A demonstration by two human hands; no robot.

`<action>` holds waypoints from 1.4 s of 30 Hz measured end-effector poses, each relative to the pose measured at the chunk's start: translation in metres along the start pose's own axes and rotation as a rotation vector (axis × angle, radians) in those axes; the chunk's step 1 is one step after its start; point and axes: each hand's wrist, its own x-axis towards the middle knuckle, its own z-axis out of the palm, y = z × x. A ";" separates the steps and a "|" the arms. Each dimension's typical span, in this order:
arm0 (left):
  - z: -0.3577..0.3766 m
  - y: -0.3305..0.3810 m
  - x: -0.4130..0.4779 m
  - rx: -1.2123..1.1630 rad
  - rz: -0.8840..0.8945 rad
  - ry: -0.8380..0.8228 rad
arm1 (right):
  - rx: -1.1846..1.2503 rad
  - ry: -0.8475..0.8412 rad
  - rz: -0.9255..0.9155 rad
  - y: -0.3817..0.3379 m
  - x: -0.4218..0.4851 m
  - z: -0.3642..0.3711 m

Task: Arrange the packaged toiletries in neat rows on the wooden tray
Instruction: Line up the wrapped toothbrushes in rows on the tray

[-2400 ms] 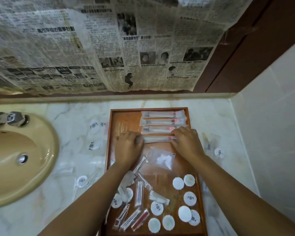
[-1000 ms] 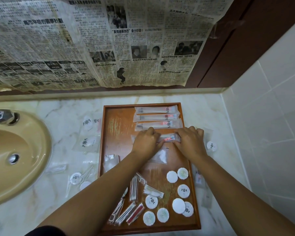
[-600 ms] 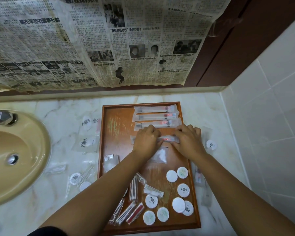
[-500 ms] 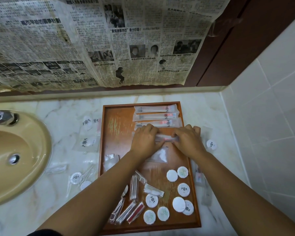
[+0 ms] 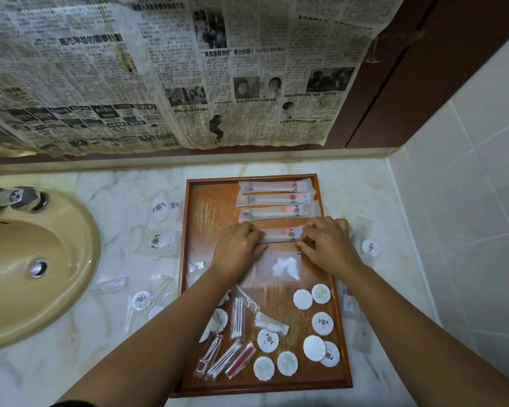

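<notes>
Up at the far end of the wooden tray [image 5: 212, 214], three long packets [image 5: 274, 198] already sit in tidy rows toward the tray's right side, and a fourth long packet [image 5: 282, 234] lies one step closer to the near end, under both hands. So the left hand [image 5: 238, 248] has its fingers [image 5: 252, 232] curled over the packet's left end and the right hand [image 5: 326, 245] pinches the right end, both holding it flat on the wood, pretty much parallel to the others. I'd say the job is maybe a third done at best. Mid-tray there's a clear bag [image 5: 279, 265] with something white and fluffy inside, unsorted. Down at the tray's near end it's a scatter of round white packets [image 5: 322, 323], a couple overlapping, plus thin stick packets [image 5: 237, 318] at all angles. More loose packets [image 5: 159, 242] sit off the tray on the tabletop [image 5: 115, 195], both sides. Those long ones look like frosted sleeves with a reddish bit and a dark logo near the right end; light and slippery, I'd guess.
</notes>
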 end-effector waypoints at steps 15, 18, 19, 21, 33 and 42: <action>-0.006 0.005 -0.009 -0.154 -0.265 0.015 | 0.093 0.045 -0.021 -0.007 -0.014 0.037; -0.008 -0.003 -0.014 -0.085 -0.376 0.098 | 0.013 0.068 -0.057 -0.007 -0.012 0.035; -0.010 -0.004 -0.013 -0.074 -0.431 0.090 | 0.004 0.083 -0.051 -0.008 -0.010 0.033; -0.010 -0.004 -0.011 -0.034 -0.466 0.073 | -0.021 0.110 -0.052 -0.006 -0.007 0.032; -0.014 -0.006 -0.006 0.017 -0.469 0.069 | -0.094 0.184 -0.035 -0.012 -0.001 0.028; -0.013 -0.016 -0.005 0.096 -0.345 0.039 | -0.147 0.226 0.018 -0.007 -0.002 0.027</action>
